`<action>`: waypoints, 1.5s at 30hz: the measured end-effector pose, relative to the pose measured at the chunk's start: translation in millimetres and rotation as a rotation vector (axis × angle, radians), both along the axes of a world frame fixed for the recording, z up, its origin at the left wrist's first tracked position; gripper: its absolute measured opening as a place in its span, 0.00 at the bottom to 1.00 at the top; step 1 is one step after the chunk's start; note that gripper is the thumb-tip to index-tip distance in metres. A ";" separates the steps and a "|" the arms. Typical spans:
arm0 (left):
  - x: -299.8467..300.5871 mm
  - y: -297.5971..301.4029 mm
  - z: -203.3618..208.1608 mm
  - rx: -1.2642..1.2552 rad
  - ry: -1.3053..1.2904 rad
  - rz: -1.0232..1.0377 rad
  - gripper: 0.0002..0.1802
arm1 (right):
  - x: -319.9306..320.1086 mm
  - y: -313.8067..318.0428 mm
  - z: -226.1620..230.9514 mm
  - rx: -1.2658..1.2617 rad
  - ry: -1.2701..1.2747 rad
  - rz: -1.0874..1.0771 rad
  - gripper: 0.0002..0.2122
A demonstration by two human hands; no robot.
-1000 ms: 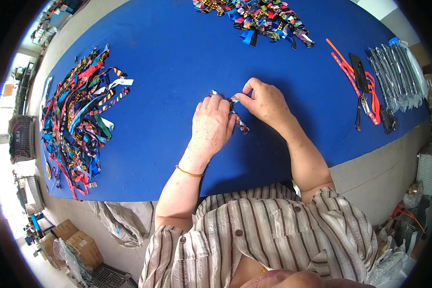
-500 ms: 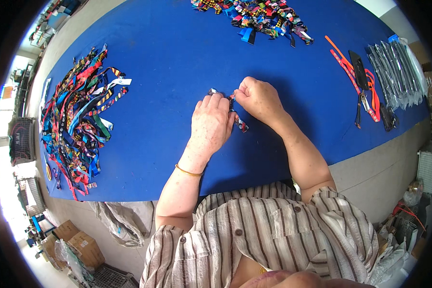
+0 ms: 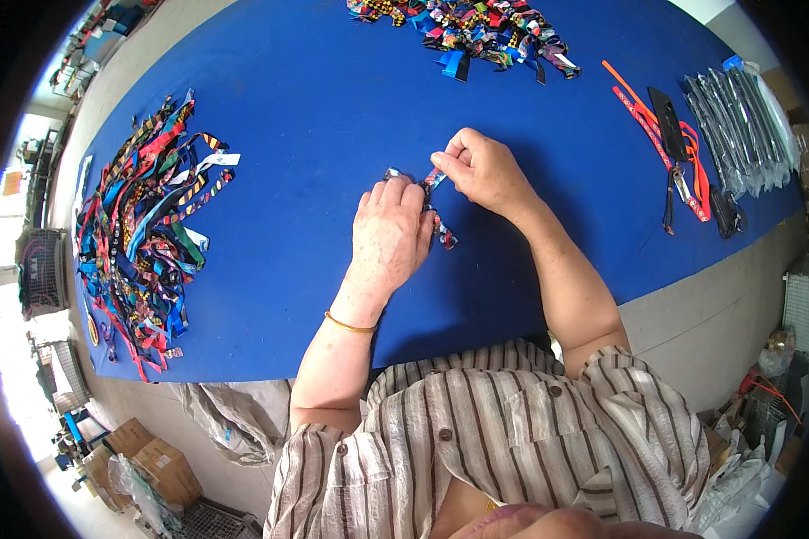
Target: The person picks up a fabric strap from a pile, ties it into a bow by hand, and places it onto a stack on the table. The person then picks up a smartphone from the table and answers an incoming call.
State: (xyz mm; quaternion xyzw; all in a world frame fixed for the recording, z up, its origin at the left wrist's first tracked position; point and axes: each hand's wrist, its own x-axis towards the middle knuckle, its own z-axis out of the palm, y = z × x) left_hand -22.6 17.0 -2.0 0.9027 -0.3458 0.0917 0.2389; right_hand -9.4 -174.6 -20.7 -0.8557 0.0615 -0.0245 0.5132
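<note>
Over the middle of the blue-covered table [image 3: 306,99], a patterned ribbon strip [image 3: 435,176] in red, white and dark colours runs between my hands. My left hand [image 3: 390,229] is closed over its bunched part, and loose ends stick out beyond the knuckles and below the fingers. Between thumb and forefinger, my right hand [image 3: 485,175] pinches the upper end. Whether the strip is knotted or looped under my left fingers is hidden. To the left lies a heap of long colourful ribbon strips [image 3: 144,234].
A pile of short, bunched ribbon pieces [image 3: 503,36] lies at the far edge. On the right are red and orange lanyards [image 3: 643,121], a black flat holder [image 3: 667,121] and plastic-wrapped packs [image 3: 737,130]. Cardboard boxes [image 3: 162,472] stand on the floor at lower left.
My right hand has turned and opened its grip slightly into a pinch, showing more of the strip between the hands. My left hand stays nearly in place. The whole view has shifted a little.
</note>
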 end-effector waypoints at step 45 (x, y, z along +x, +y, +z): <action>15.9 0.4 -17.8 -0.260 -0.014 -0.035 0.06 | 1.3 12.2 4.6 -0.104 -0.317 -0.060 0.06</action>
